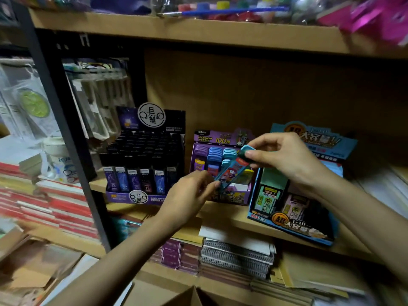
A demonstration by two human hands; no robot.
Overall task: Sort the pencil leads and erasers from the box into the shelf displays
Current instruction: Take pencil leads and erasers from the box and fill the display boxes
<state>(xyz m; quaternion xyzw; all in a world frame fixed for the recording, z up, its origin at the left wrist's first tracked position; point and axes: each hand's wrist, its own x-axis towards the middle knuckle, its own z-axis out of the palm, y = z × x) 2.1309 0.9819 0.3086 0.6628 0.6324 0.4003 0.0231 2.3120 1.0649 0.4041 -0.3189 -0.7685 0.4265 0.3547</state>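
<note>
1. Box [192,294] at bottom centre of the frame: we see only a cardboard flap. Its contents are out of view, so we cannot tell how much stock is left.
2. Both forearms reach up from the lower edge toward the middle shelf.
3. Left hand [187,195], centre of the frame: fingertips curled in, pinching the lower end of a lead case [234,167].
4. Right hand [284,155], right of centre: thumb and fingers pinch the teal upper end of the same case.
5. The case is flat with a teal rim and a cartoon print. It is held tilted in the air between the two hands, just in front of the purple display [229,196], and is not yet seated in any slot.
6. The purple display stands on the shelf board [231,215]. Purple and blue cases are stacked in its back rows, and the front rows look only partly filled. We judge the held case goes here.
7. Blue display [293,226], lower right: a few green and pink packs sit at the front with dark gaps around them, so it looks unfinished.
8. Black display [123,196], left of centre: its rows look full.
9. Erasers: we cannot pick any out.
10. Progress, as we judge it: midway. One case is in hand, two displays have room, and the box remainder is unknown.
11. Spiral notebooks [236,255] are stacked under the shelf board, and a blurred upper shelf [198,29] runs across the top.
</note>
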